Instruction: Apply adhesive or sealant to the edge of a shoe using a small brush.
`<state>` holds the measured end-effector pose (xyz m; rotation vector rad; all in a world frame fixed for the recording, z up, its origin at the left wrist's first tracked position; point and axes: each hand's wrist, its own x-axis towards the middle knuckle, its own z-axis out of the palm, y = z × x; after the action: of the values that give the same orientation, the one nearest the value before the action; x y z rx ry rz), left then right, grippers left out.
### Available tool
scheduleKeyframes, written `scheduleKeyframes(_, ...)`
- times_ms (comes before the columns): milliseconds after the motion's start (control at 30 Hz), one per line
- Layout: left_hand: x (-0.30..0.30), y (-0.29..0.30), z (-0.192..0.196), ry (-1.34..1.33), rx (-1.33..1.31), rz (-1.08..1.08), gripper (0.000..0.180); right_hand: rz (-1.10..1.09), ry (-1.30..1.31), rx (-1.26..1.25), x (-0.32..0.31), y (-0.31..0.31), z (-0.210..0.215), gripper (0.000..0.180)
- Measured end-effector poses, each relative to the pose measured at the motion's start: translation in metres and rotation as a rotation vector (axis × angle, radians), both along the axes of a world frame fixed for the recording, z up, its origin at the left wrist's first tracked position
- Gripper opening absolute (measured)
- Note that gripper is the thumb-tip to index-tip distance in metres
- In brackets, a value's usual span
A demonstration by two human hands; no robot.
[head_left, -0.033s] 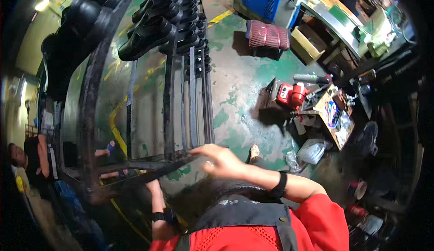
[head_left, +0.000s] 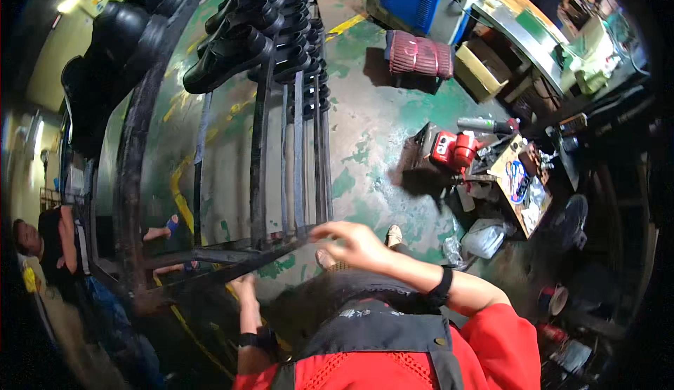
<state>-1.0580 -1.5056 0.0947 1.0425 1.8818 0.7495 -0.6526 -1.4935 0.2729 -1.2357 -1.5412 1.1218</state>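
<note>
A dark metal rack fills the left side, bearing rows of black shoes. My right hand hovers at the near right corner of the rack, fingers stretched out and apart with nothing in them. Its fingertips come close to the end of the rack's near bar; whether they touch it I cannot tell. My left hand hangs low beside that same bar, and its fingers are too small and blurred to read. Larger black shoes sit on the rack's nearer left upright side.
A co-worker stands beyond the rack at far left. To the right are a red machine, a cluttered small table, and a plastic bag. Farther off stand a padded stool, a cardboard box and a workbench.
My right hand has shifted slightly right, away from the rack's bar. My left hand has moved a little to the right. The rack and shoes look almost the same.
</note>
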Motion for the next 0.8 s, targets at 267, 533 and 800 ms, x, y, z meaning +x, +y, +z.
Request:
scheduleKeyframes(267, 0.315, 0.042, 0.132, -1.108, -0.094, -0.039, 0.037, -0.097, 0.437, -0.518, 0.127, 0.024, -0.040, 0.023)
scheduleKeyframes(533, 0.393, 0.158, 0.153, -1.126, -0.029, -0.199, 0.028, -0.048, 0.345, -0.343, 0.169, 0.124, -0.012, 0.020)
scheduleKeyframes(800, 0.431, 0.293, 0.171, -0.694, 0.110, -0.365, 0.025, 0.021, -0.077, -0.065, 0.214, 0.270, -0.011, 0.015)
